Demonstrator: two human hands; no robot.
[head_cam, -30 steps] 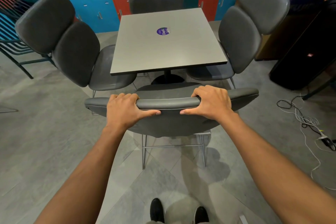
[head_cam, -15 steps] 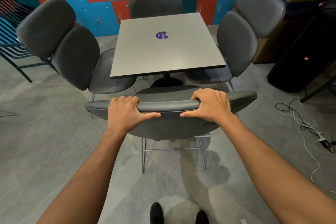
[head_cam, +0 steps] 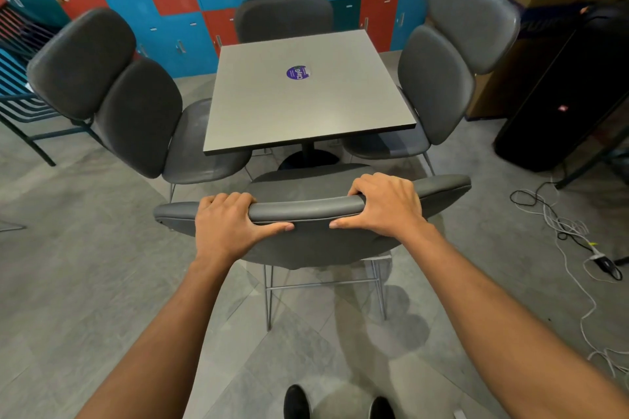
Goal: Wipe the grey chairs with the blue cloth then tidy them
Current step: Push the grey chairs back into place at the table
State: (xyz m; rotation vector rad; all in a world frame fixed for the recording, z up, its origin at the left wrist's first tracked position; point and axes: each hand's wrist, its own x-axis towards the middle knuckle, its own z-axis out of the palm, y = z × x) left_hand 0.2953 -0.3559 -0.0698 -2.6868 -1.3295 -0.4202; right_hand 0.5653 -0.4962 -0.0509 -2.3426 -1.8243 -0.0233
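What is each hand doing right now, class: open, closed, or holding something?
Left hand: closed, its grip on the top edge of the near grey chair.
Right hand: closed, gripping the same chair's top edge.

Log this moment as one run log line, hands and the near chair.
phase: tidying | left hand: grips near chair backrest top | right hand: grips same | table: ahead | blue cloth: not in view

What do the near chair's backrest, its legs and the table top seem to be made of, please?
Near chair's backrest: probably grey faux or real leather over padding, smooth with a soft sheen and a stitched seam.
Legs: thin metal rod, dull silver.
Table top: likely laminate board, matte grey with a dark edge.
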